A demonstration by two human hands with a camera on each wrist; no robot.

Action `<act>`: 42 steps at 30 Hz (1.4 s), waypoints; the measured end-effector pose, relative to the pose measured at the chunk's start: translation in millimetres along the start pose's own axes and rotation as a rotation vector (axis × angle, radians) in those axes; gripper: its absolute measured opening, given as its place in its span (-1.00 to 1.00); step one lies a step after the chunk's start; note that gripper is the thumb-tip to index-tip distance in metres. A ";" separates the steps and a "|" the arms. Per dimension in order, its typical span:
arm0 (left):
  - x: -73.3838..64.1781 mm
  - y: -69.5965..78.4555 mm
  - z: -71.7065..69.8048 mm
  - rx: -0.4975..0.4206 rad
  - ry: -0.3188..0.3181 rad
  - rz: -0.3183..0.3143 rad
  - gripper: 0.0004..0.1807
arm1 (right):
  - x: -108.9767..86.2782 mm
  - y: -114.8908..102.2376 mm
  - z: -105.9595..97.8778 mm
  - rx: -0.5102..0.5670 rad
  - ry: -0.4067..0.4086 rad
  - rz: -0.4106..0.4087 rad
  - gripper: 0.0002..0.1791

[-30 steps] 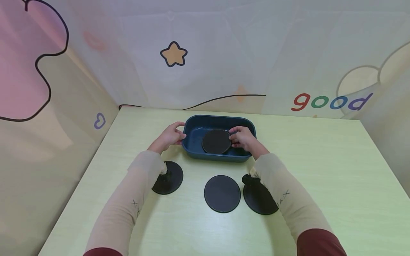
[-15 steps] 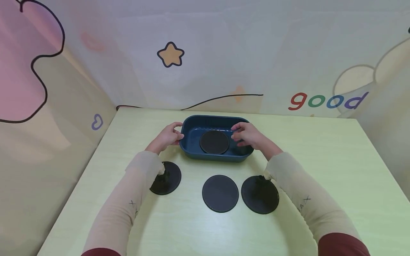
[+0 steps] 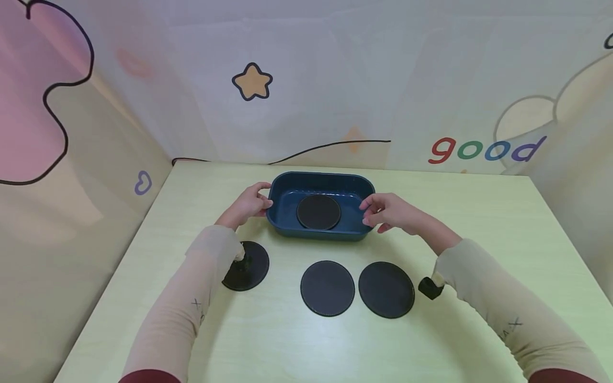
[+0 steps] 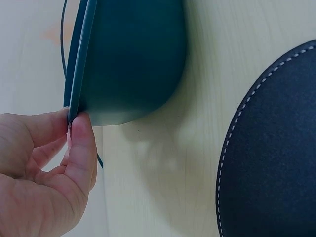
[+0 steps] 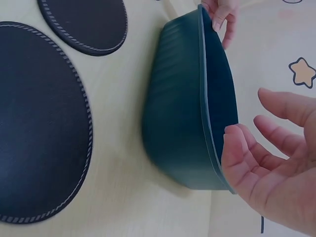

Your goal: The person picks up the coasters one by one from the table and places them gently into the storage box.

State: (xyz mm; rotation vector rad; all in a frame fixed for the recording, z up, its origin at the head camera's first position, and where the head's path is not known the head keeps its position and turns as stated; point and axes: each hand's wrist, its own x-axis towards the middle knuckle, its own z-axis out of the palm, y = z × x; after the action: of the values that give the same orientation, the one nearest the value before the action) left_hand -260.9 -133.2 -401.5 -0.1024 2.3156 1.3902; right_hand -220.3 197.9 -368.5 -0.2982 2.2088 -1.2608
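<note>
A dark blue rectangular basin (image 3: 351, 197) with rounded corners stands toward the back of the table. One round black coaster (image 3: 318, 211) lies inside it. My left hand (image 3: 248, 203) pinches the basin's left rim between thumb and fingers, as the left wrist view shows up close. At the opposite end, my right hand (image 3: 394, 213) has its fingers spread and loosely bent around the rim, holding nothing. In front of the basin lie more coasters: one (image 3: 254, 266) partly behind the left sleeve, one in the middle (image 3: 328, 288) and one (image 3: 386, 290) right beside it. White stitching (image 5: 85, 108) runs round their edges.
The pale wooden table (image 3: 488, 239) meets a printed cloth wall (image 3: 325, 90) just behind the basin. Another cloth wall rises along the left. A small black block (image 3: 431, 288) sits at the right sleeve's cuff.
My right hand has let go of the coaster inside the basin and moved right, out to the basin's right end. The left hand keeps its hold on the rim.
</note>
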 end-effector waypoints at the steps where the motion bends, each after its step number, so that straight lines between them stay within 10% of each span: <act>1: -0.2 -0.2 -0.1 -0.002 0.001 0.000 -0.45 | -3.4 1.1 -0.8 -0.016 -0.008 0.001 -0.58; 16: 0.1 -1.4 -0.7 -0.009 0.004 -0.003 -0.43 | -43.7 31.0 -8.9 -0.069 -0.101 0.099 -0.44; 42: 0.2 1.5 0.1 0.021 0.002 -0.023 -0.44 | -51.0 82.1 6.7 -0.030 -0.103 0.161 -0.56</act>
State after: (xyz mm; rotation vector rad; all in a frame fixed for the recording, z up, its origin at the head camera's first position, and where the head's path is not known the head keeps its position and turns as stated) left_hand -261.5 -132.4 -400.4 -0.1239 2.3229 1.3553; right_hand -168.0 259.8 -421.6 -0.1892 2.1201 -1.1019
